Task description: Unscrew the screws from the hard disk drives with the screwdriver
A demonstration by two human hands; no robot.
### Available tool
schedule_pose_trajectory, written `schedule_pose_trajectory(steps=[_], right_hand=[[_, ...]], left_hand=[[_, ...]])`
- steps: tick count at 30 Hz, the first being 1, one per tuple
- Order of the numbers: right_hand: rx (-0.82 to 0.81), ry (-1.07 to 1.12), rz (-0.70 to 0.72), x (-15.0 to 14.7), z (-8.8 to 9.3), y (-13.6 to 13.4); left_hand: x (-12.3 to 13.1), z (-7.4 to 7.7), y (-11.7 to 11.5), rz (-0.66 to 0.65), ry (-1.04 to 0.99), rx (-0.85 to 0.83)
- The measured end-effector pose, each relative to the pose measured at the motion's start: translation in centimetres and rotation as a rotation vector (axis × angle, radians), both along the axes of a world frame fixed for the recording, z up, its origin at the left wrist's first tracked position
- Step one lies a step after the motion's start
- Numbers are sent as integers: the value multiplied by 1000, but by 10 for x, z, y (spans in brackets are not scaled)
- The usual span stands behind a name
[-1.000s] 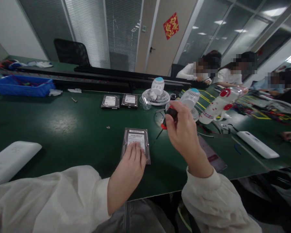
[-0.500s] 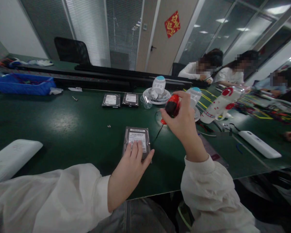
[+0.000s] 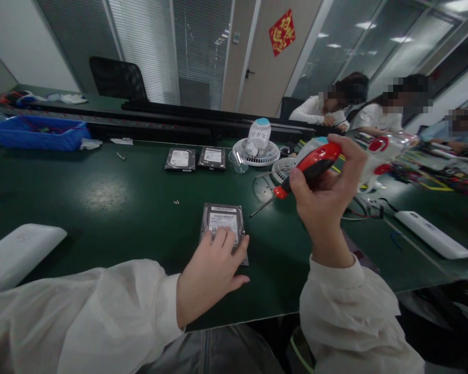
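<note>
A hard drive (image 3: pixel 223 210) lies label side up on the green table in front of me. The spread fingers of my left hand (image 3: pixel 214 270) rest over its near part and hide some of the label. My right hand (image 3: pixel 329 197) is wrapped round the red and black handle of a screwdriver (image 3: pixel 315 163). The screwdriver is tilted, its shaft pointing down and left, with the tip apart from the drive at its right. Several tiny screws (image 3: pixel 176 202) lie left of the drive. Farther back sit a second hard drive (image 3: pixel 180 159) and a third hard drive (image 3: pixel 212 158).
Small white fans (image 3: pixel 262 150) stand behind the screwdriver. A blue bin (image 3: pixel 39 134) is at the far left, and a white device (image 3: pixel 23 249) lies near my left sleeve. Another white device (image 3: pixel 432 234) lies at right. A co-worker (image 3: pixel 315 110) sits across the table with others.
My right hand has moved right with the screwdriver, which has tipped closer to level. The left thumb has moved off the drive's right edge toward me.
</note>
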State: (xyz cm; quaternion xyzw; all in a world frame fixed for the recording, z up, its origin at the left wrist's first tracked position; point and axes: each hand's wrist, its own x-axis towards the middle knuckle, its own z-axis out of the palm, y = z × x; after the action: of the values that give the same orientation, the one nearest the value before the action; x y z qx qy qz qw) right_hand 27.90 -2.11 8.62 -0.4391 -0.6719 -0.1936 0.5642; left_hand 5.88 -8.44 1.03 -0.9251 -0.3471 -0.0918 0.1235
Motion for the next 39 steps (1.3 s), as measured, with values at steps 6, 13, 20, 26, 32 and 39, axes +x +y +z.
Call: schedule_pose_trajectory(steps=[6,13,20,26,32,39], right_hand=[[-35,-41,-49,-11,3,-12],[-55,-51,-3,-10,-1,-8],[-27,-34,81,-9,-2,-4],[-39,-8,96,-9,-3,-4],[-35,-6,91,-10,-2,-4],[-28,-15,60,-10,-1,-5]], left_hand=[[0,4,4,-23,-17,5],[0,5,4,-28,-13,18],[1,5,5,-31,-16,16],[1,5,5,-31,-14,14],[1,6,5,-34,-14,14],[0,5,6,-42,-15,10]])
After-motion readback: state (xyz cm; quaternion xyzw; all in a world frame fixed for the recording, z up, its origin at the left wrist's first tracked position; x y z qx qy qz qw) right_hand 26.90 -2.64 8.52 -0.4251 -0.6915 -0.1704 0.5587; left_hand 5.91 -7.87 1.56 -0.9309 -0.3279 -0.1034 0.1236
